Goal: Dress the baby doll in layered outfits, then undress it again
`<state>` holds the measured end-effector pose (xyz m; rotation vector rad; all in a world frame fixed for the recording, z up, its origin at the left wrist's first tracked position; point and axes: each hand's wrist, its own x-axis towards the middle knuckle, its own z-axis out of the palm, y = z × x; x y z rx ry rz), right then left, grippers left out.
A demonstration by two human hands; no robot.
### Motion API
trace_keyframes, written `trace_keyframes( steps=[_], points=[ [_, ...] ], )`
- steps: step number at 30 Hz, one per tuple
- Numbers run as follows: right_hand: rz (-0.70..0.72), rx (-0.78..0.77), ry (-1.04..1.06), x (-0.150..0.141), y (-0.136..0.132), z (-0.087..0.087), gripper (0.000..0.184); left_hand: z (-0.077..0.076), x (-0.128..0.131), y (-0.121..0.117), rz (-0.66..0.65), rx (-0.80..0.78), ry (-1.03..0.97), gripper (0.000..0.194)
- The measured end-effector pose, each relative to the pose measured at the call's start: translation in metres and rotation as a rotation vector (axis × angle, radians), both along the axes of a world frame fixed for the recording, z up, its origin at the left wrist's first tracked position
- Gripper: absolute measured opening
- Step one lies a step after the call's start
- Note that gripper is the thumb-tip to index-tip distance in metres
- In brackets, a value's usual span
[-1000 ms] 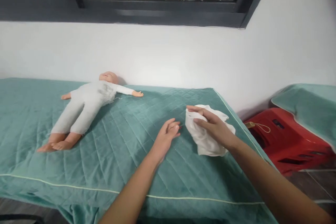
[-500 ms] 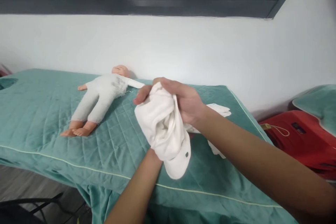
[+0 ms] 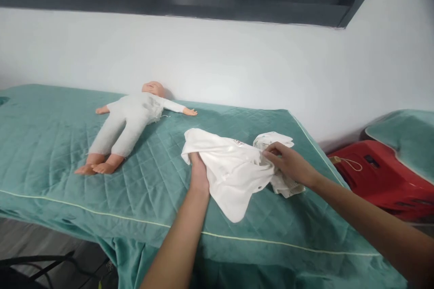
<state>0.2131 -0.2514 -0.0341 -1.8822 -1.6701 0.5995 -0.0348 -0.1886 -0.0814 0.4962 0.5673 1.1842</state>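
Note:
A white baby garment (image 3: 230,167) with a small dark snap near its lower edge is spread between my hands, low over the green quilted bedding. My left hand (image 3: 199,174) reaches under its left end; the cloth covers the fingers, so their grip is hidden. At the garment's right end, the thumb and fingers of my right hand (image 3: 286,160) pinch the gathered cloth. Behind and below that hand lies another crumpled white cloth (image 3: 276,137) with a faint print. A baby doll (image 3: 132,117) in a white body suit lies on its back to the left, arms outstretched.
Green quilted bedding (image 3: 162,198) with pale piping reaches the white wall (image 3: 217,63) under a dark window frame. Beyond its right edge sit a red plastic object (image 3: 376,176) with a cord and a green cushion (image 3: 407,137). Dark cables or bars show at lower left.
The garment was bunched up in my raised hands; now it is lower and spread out. My right hand has moved right and down to its end, uncovering the doll's hand.

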Motion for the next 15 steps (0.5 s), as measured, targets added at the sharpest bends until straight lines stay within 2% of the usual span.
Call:
trace_keyframes(
  steps=[2, 4, 6, 9, 12, 15],
  points=[
    [-0.041, 0.067, -0.222, 0.019, 0.000, -0.014, 0.045, 0.003, 0.001, 0.001, -0.017, 0.003, -0.005, 0.077],
    [-0.098, 0.033, -0.322, 0.029, 0.003, -0.029, 0.065, 0.006, 0.003, 0.001, -0.021, 0.010, -0.017, 0.075],
    [-0.107, -0.010, -0.336, 0.027, 0.007, -0.044, 0.075, 0.009, 0.005, 0.001, 0.062, 0.020, -0.005, 0.067],
    [-0.036, 0.034, -0.358, 0.008, 0.008, -0.059, 0.073, 0.011, 0.005, -0.007, 0.247, 0.070, 0.055, 0.057],
    [0.049, 0.087, -0.326, -0.002, 0.002, -0.058, 0.065, 0.010, -0.011, -0.034, 0.254, 0.120, 0.127, 0.058],
    [0.064, 0.101, -0.234, 0.019, -0.008, -0.048, 0.058, 0.000, -0.048, -0.084, 0.190, 0.117, 0.281, 0.054]
  ],
)
